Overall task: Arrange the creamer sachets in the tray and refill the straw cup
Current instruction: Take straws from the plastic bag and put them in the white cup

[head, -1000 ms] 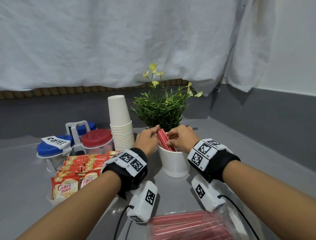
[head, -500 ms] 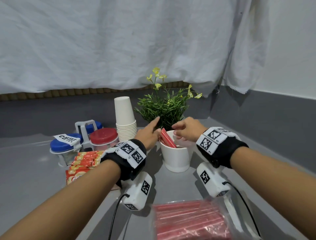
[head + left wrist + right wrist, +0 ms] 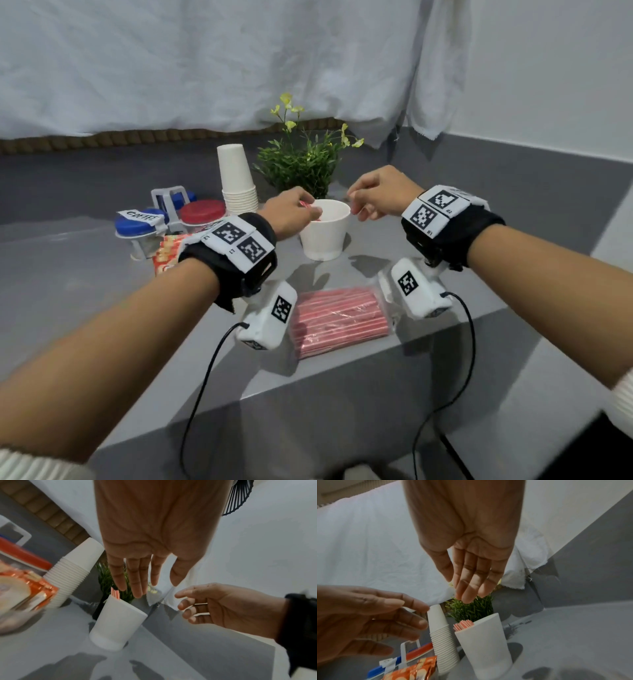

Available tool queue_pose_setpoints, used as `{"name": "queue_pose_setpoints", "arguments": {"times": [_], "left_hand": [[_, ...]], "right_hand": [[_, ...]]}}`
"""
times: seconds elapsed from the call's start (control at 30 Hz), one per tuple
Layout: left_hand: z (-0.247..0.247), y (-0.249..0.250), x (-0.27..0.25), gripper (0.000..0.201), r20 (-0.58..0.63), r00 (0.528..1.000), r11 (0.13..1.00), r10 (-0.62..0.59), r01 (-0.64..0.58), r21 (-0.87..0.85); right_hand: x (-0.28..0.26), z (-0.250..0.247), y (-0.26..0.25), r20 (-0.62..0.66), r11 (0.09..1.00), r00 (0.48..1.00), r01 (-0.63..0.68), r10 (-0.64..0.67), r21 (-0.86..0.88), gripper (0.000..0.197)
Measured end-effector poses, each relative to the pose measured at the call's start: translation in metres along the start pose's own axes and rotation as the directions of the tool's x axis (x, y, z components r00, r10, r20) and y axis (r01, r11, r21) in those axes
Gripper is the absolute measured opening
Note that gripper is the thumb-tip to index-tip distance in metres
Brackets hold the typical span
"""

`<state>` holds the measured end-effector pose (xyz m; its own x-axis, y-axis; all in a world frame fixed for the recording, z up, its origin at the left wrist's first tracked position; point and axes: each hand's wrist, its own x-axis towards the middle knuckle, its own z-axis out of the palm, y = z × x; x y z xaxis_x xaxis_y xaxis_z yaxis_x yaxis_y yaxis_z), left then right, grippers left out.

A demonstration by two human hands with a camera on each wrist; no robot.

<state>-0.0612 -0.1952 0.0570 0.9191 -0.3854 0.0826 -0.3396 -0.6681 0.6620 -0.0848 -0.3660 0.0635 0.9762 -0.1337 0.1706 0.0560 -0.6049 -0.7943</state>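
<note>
Both hands empty, fingers loose above straw cup, wrist views show straws inside.

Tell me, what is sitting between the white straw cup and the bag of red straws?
Nothing. In the head view only bare grey table lies between the straw cup and the bag of straws.

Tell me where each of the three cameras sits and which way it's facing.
Head: worn on the head, looks forward and down at the straw cup; shows both forearms, left hand, right hand.
Left wrist: under the left wrist, looks along the open palm at the cup; right hand shows too.
Right wrist: under the right wrist, along its palm at the cup.
Shared: all see the cup and paper cup stack.
</note>
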Motion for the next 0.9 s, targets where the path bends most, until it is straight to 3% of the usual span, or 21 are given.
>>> {"name": "queue_pose_setpoints", "arguments": {"times": [0.33,0.4,0.5,0.6,0.67,0.73,0.83,0.9], "left_hand": [[0.068,-0.015,-0.052,0.035,0.179,0.976,0.992,-0.125,0.120,0.037],[0.075,-0.020,-0.058,0.038,0.191,0.970,0.985,-0.148,0.129,0.112],[0.083,-0.031,-0.065,0.051,0.198,0.961,0.931,-0.191,0.113,0.348],[0.088,-0.042,-0.069,0.063,0.232,0.951,0.928,-0.204,0.112,0.356],[0.092,-0.047,-0.072,0.065,0.216,0.961,0.938,-0.175,0.096,0.334],[0.094,-0.050,-0.074,0.065,0.193,0.970,0.946,-0.148,0.082,0.315],[0.097,-0.050,-0.076,0.062,0.158,0.981,0.950,-0.116,0.063,0.307],[0.098,-0.050,-0.075,0.059,0.131,0.987,0.942,-0.094,0.046,0.331]], "right_hand": [[-0.059,0.024,0.058,-0.063,0.976,0.974,-0.215,0.217,0.041,0.032],[-0.068,0.031,0.070,-0.065,0.961,0.960,-0.267,0.271,0.067,0.033],[-0.070,0.037,0.089,-0.173,0.946,0.930,-0.322,0.323,0.034,0.032],[-0.070,0.038,0.100,-0.123,0.908,0.899,-0.416,0.419,0.050,0.027],[-0.074,0.037,0.100,-0.015,0.918,0.918,-0.395,0.396,0.044,0.026],[-0.078,0.038,0.097,0.051,0.959,0.959,-0.282,0.280,0.019,0.025],[-0.085,0.042,0.090,0.061,0.994,0.992,-0.110,0.108,0.019,0.022],[-0.088,0.044,0.089,0.057,0.991,0.995,-0.087,0.081,0.102,0.024]]}}
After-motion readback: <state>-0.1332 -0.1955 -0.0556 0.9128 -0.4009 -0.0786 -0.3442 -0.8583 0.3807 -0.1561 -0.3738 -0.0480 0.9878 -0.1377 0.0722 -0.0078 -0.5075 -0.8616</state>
